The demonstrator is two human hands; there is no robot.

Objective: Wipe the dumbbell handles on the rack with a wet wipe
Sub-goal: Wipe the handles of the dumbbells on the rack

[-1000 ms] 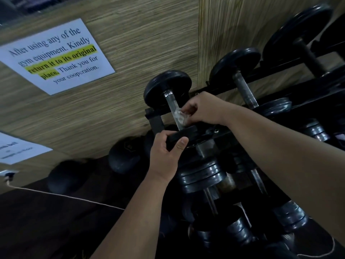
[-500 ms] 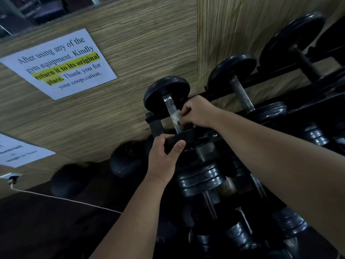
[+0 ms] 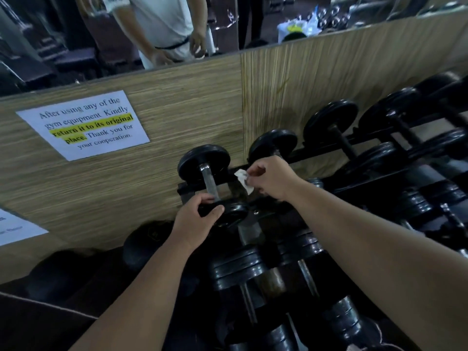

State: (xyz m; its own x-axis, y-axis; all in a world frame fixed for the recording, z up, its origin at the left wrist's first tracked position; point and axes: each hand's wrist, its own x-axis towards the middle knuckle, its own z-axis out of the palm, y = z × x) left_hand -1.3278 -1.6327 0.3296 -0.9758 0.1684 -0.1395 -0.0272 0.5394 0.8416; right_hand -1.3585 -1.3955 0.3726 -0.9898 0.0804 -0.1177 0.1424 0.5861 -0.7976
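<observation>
The right hand (image 3: pixel 269 178) pinches a crumpled white wet wipe (image 3: pixel 243 180) between thumb and fingertips. It holds the wipe in the gap between the first two dumbbells on the top row, just right of the bare metal handle (image 3: pixel 210 182) and not touching it. The left hand (image 3: pixel 193 220) grips the near plate (image 3: pixel 231 211) of that leftmost dumbbell, with the thumb on top and the fingers curled round the rim. The black rack (image 3: pixel 326 152) runs off to the right, with more dumbbells on this row and the tiers below. Behind it is a wood-grain wall panel (image 3: pixel 177 102) bearing a printed notice (image 3: pixel 86 125), and a second sheet (image 3: pixel 15 228) hangs lower left. A mirror (image 3: pixel 63 41) above the panel reflects a person in a white shirt. Dark balls (image 3: pixel 144 243) lie on the floor by the wall.
</observation>
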